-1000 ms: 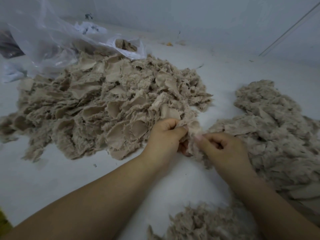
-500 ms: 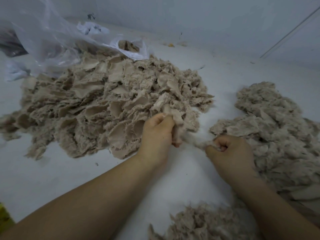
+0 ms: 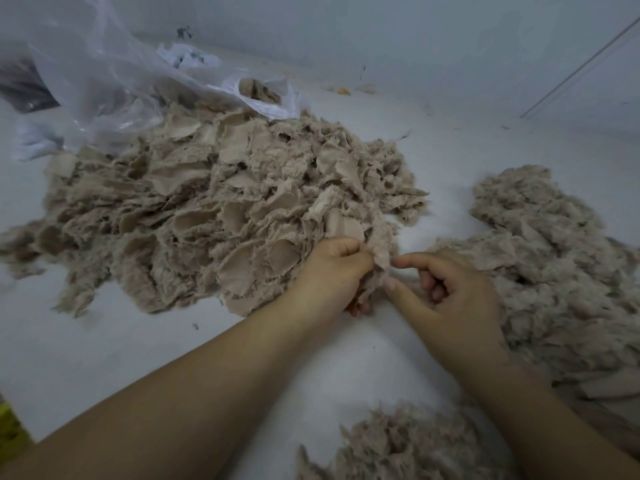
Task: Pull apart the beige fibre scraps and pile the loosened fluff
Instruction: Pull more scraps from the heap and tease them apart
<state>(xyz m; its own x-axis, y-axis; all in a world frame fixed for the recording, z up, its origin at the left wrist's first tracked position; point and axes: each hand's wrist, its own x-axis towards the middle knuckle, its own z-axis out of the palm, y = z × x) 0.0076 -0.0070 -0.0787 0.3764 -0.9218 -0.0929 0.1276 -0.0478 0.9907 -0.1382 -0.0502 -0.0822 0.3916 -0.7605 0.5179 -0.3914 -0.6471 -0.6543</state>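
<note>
Three masses of beige fibre lie on the white work surface (image 3: 346,375). The largest, a heap of unprocessed scraps (image 3: 221,209) with flat, frayed-edged pieces showing among the fibres, occupies the left and centre. A pile of loosened fluff (image 3: 554,271) lies at the right, well apart from the heap at its far end. A smaller clump of fluff (image 3: 398,448) sits at the near edge between the two forearms. The left hand (image 3: 332,271) is at the near right edge of the scrap heap, fingers curled, gripping a single scrap (image 3: 379,251) that stands up from its fist, still against the heap. The right hand (image 3: 450,296) is just beside it: forefinger and thumb are extended toward the scrap with a gap between them, the thumb tip at or against the scrap's lower fibres, the remaining fingers loosely curled into the palm. Whether the forefinger tip touches the scrap cannot be told; it is not closed on the piece. The back of the right hand lies against the near edge of the loosened pile. A clear plastic bag (image 3: 114,74) lies crumpled at the far left, its mouth over the far edge of the heap, with some scraps visible inside it. A pale wall (image 3: 415,39) rises behind the surface.
</note>
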